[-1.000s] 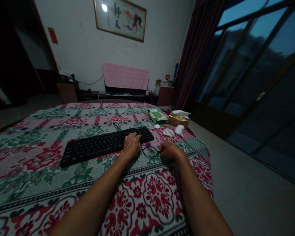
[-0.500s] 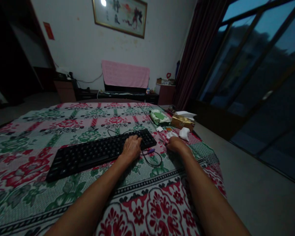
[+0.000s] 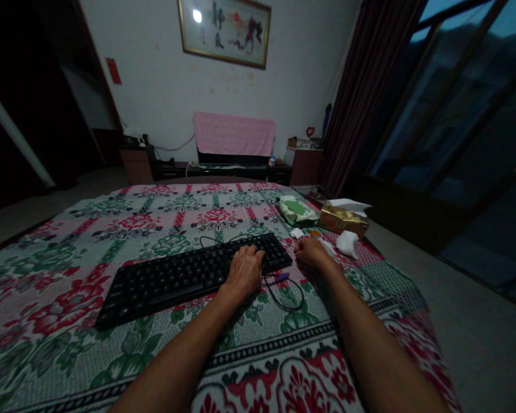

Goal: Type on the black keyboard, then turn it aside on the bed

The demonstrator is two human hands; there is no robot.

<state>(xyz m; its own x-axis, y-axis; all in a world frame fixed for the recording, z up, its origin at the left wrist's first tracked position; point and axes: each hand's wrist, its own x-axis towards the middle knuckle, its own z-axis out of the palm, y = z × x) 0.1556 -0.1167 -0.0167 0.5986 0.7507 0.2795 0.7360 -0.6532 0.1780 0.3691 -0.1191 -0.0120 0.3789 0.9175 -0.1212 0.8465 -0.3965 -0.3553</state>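
A black keyboard (image 3: 167,281) lies slantwise on the flowered cloth (image 3: 124,241). My left hand (image 3: 245,268) rests palm down on its right part, fingers laid over the keys and the thumb a little apart. Just past the keyboard's right end is my right hand (image 3: 312,252), low over the cloth with its fingers curled together. Whatever they pinch is hidden or too small to name. A thin black cable with a purple plug (image 3: 282,277) loops on the cloth between my two forearms.
Beyond my right hand lie crumpled white tissues (image 3: 347,244), a small white piece (image 3: 296,233) and a small orange item (image 3: 315,234). Behind them are a green-and-white wipes pack (image 3: 296,211) and a gold tissue box (image 3: 343,220). The cloth's right edge drops toward the floor.
The view has turned slightly left, so everything sits further right. My right hand has moved closer to the keyboard's right end; the thin dark thing at its fingertips no longer shows. My left hand stays on the keys.
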